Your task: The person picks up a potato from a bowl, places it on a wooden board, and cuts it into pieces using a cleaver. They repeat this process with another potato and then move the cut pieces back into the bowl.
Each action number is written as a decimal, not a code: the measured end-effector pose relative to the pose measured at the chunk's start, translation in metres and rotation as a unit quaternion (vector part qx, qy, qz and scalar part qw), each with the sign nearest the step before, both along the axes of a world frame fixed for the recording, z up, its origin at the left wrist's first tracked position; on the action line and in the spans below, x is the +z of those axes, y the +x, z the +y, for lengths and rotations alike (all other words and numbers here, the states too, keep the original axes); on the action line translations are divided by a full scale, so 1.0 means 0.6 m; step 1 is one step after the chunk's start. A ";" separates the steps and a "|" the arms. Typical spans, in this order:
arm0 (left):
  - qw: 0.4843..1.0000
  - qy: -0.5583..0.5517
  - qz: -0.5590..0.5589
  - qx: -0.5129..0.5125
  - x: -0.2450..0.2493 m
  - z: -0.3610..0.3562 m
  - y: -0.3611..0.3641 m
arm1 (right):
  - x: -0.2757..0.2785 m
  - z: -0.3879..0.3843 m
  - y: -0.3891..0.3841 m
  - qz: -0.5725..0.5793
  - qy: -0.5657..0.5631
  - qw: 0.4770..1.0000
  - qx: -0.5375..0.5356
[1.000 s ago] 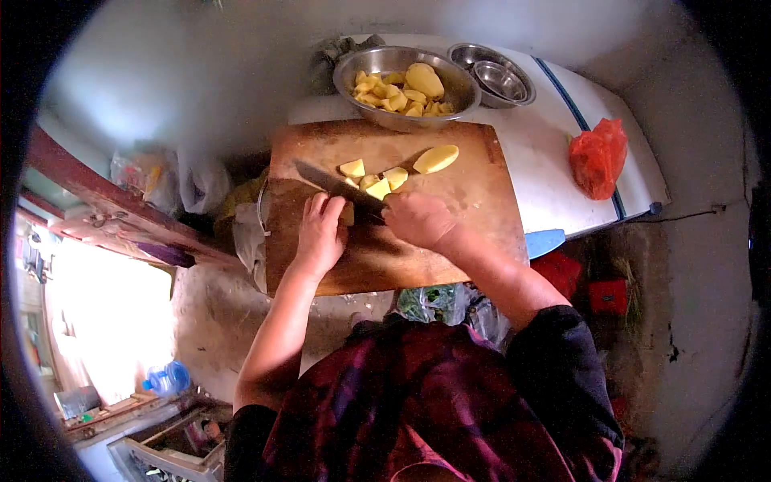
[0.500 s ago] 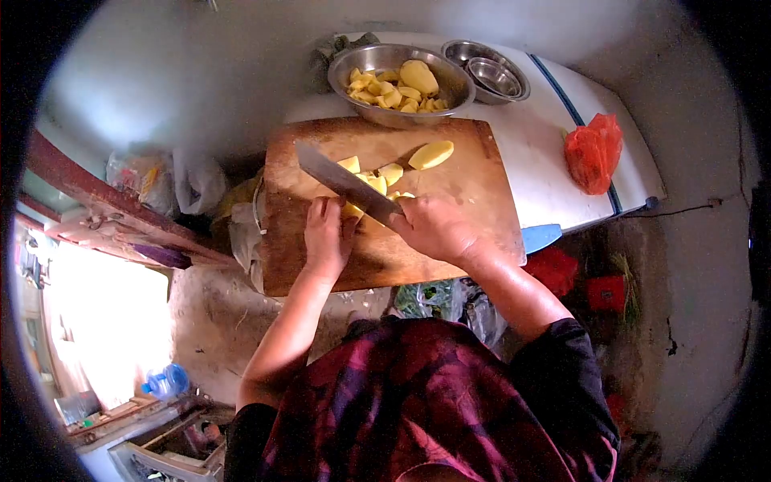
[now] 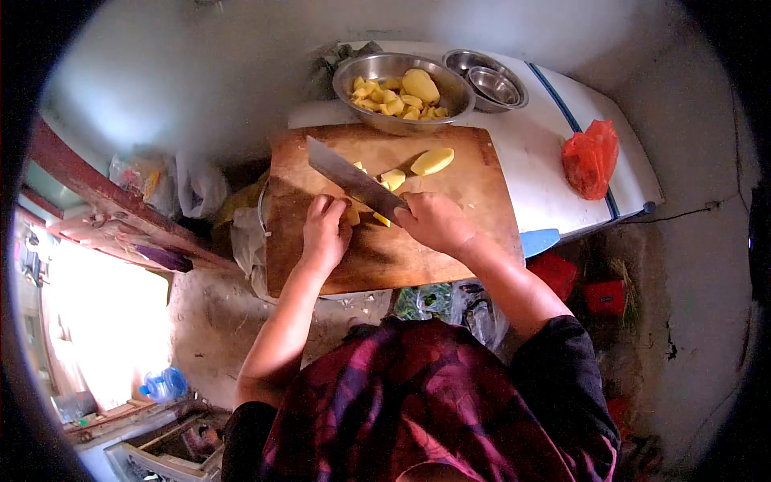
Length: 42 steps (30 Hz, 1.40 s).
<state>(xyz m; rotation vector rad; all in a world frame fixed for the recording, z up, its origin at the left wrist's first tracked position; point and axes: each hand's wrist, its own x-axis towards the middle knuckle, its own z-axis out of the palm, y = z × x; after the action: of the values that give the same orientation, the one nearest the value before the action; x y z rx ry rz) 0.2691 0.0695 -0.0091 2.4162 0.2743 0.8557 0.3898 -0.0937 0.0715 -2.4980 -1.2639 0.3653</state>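
Observation:
My right hand (image 3: 438, 223) is wrapped around the handle of a broad kitchen knife (image 3: 347, 175), its blade slanting toward the upper left across the cutting board (image 3: 466, 257). Left of the blade, my left hand (image 3: 325, 237) has its fingers curled over a potato piece (image 3: 352, 214), which is mostly covered. Cut potato chunks (image 3: 393, 178) lie just beyond the blade, and part of the cutting is hidden behind it. Farther back on the board rests a long peeled potato piece (image 3: 433, 161), touched by neither hand.
A steel bowl (image 3: 353, 103) of potato chunks and one larger peeled potato (image 3: 420, 84) stands behind the board. Two smaller nested steel bowls (image 3: 518, 100) sit to its right. A red plastic bag (image 3: 591, 161) lies on the white surface (image 3: 538, 177). Something flat and blue (image 3: 540, 241) pokes out by the board's right edge.
The knife blade has shifted slightly to the right relative to my left hand, and a small yellow piece now shows below it. Both hands keep their holds. The whole view has shifted a little.

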 end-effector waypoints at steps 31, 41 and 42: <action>0.995 0.071 -0.057 0.033 -0.018 -0.012 -0.006 | -0.006 0.043 -0.020 -0.026 -0.055 0.995 0.076; 0.996 -0.038 -0.034 0.066 -0.008 -0.028 -0.002 | 0.029 0.011 -0.015 0.200 0.026 0.977 -0.066; 0.996 -0.053 -0.036 0.064 -0.009 -0.028 -0.001 | 0.026 0.006 -0.017 0.173 0.027 0.983 -0.052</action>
<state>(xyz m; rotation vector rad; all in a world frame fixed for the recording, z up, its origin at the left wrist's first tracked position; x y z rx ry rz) 0.2683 0.0527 -0.0147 2.2833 0.4398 0.9573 0.3795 -0.0899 0.0871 -2.3144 -0.9885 0.6928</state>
